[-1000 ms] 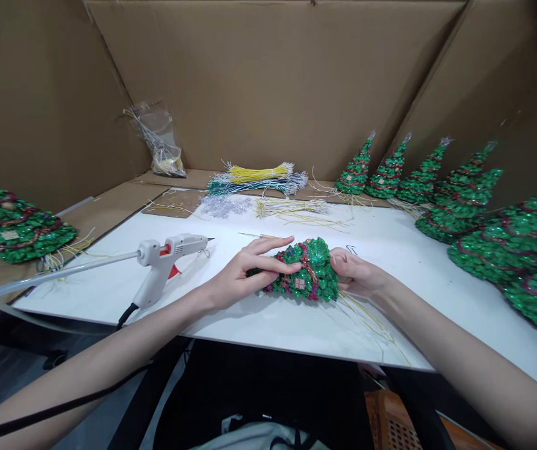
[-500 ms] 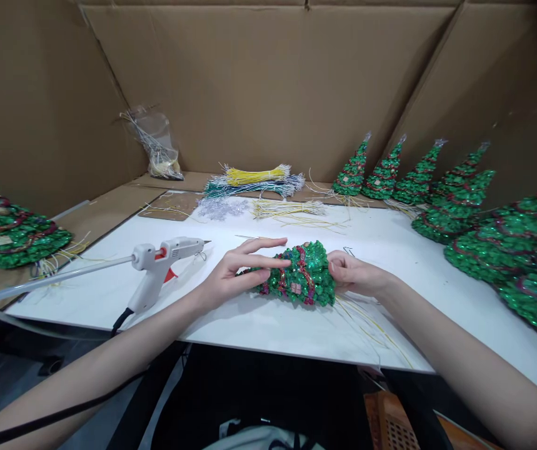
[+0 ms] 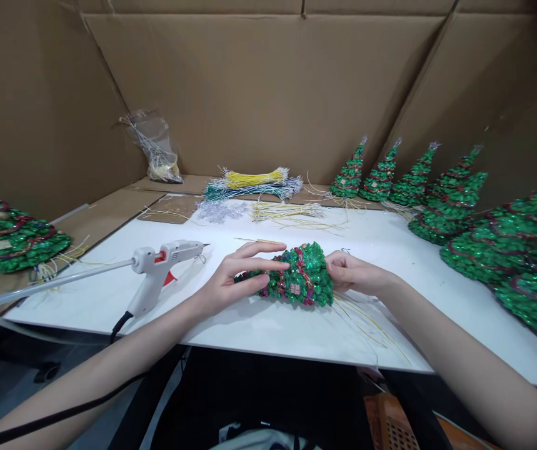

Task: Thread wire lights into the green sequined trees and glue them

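1. A glittering green cone-shaped tree [image 3: 314, 275] lies sideways on a white tabletop [image 3: 259, 328].
2. The left hand [image 3: 237, 273] rests across it, fingers spread, its grip unclear.
3. The right hand [image 3: 347, 273] pinches its base.

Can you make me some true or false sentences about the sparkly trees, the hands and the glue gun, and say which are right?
1. The small tree lies on its side between the left hand and the right hand. True.
2. The glue gun has a red trigger. True.
3. The right hand is holding the glue gun. False: its fingers are at the small tree's wide end.
4. A clear bag is at the back left. True.
5. All the other trees are on the right. False: one tree is at the far left.
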Tool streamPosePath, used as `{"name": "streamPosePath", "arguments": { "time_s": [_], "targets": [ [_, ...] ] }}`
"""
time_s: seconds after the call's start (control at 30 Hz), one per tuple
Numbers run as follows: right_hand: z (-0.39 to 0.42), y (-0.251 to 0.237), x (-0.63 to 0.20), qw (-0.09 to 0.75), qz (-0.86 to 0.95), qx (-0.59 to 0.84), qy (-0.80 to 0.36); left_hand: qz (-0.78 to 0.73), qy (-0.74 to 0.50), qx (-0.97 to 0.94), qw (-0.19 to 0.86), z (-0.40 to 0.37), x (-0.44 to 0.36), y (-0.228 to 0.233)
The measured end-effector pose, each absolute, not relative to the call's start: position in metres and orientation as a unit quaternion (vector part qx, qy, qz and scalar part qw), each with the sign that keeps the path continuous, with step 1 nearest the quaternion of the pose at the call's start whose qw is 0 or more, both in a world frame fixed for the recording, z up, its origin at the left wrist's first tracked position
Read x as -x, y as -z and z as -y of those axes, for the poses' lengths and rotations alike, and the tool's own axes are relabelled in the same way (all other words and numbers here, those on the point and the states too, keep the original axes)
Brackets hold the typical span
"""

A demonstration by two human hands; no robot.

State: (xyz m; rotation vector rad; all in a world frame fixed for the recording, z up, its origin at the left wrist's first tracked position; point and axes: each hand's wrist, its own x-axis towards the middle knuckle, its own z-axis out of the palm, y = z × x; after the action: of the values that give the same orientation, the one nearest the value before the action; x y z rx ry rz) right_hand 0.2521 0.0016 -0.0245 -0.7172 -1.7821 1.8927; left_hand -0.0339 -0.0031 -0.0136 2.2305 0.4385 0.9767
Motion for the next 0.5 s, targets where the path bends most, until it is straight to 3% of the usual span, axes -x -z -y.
{"name": "streamPosePath", "arguments": {
  "time_s": [0.23,0.5],
  "targets": [
    [-0.006,0.004,-0.28,0.215,0.715,0.289,-0.599,-0.189,-0.424,-0.809,0.36,0.005,0.034,0.013],
    [-0.037,-0.019,-0.313,0.36,0.708,0.426,-0.433,-0.278,-0.495,-0.736,0.369,0.005,0.033,0.014]
  ]
}}
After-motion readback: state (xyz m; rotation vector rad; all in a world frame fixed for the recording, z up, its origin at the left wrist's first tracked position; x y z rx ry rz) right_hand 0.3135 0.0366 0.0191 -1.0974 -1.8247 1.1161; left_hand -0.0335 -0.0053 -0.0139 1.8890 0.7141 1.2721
